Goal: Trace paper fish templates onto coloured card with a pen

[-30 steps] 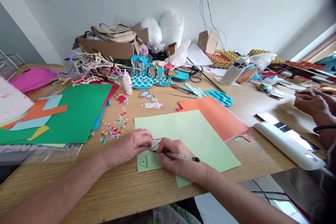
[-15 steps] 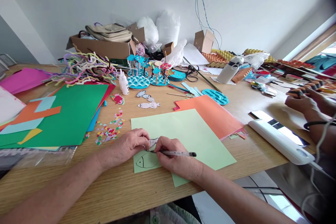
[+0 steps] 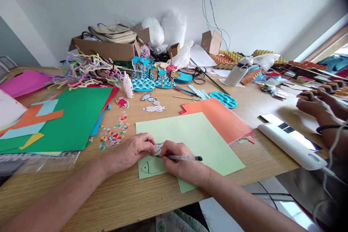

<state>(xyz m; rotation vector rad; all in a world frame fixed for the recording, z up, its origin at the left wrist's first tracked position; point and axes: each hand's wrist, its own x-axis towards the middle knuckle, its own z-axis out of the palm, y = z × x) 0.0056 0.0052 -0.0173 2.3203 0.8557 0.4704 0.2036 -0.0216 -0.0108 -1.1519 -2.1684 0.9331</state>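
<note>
Head view: the pen point(image 3: 187, 158), a slim, rigid rod with a translucent barrel and dark end, lies at lower centre of the frame. Its long axis runs nearly level across the frame, writing end left, dark end right. The right hand point(image 3: 181, 162) grips it, fingers curled tight around the barrel. The left hand point(image 3: 138, 149), fingers drawn together, holds a pale paper cut-out point(image 3: 158, 147) with dark linework against the sheet; the cut-out is partly hidden, full shape not determinable. The smooth, thin light green sheet point(image 3: 214, 152) is flat and straight-edged. At its lower left, a rounded fish outline point(image 3: 147, 167) points its head left, long axis roughly level. Wood-grained tabletop point(image 3: 108, 195) beneath.
</note>
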